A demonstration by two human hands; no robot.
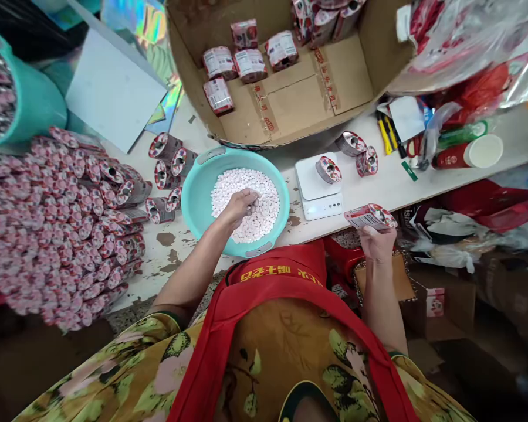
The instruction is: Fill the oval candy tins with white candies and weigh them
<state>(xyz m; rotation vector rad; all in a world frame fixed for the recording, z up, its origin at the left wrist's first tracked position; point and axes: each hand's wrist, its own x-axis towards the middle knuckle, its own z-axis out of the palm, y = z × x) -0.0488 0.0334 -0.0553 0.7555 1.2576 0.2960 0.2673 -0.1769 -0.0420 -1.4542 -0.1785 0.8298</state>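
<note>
A teal basin (190, 202) on the table holds many small pale pink pieces (264, 217). My left hand (242, 206) is over these pieces with its fingers pinched together; what lies between the fingertips is too small to name. Off to the right, my right hand (377, 239) grips a red and white printed packet (369, 217) by its lower edge, beyond the table's front edge. Between the hands stands a white scale (321, 202) with one packet (328, 169) on its plate. Two more packets (351, 143) sit just behind the scale's right side.
An open cardboard box (290, 99) with several packets stands behind the basin. A big pile of packets (61, 223) covers the left side, near a teal bucket (39, 99). Yellow-handled tools (386, 133) and a red cup (453, 157) lie at right.
</note>
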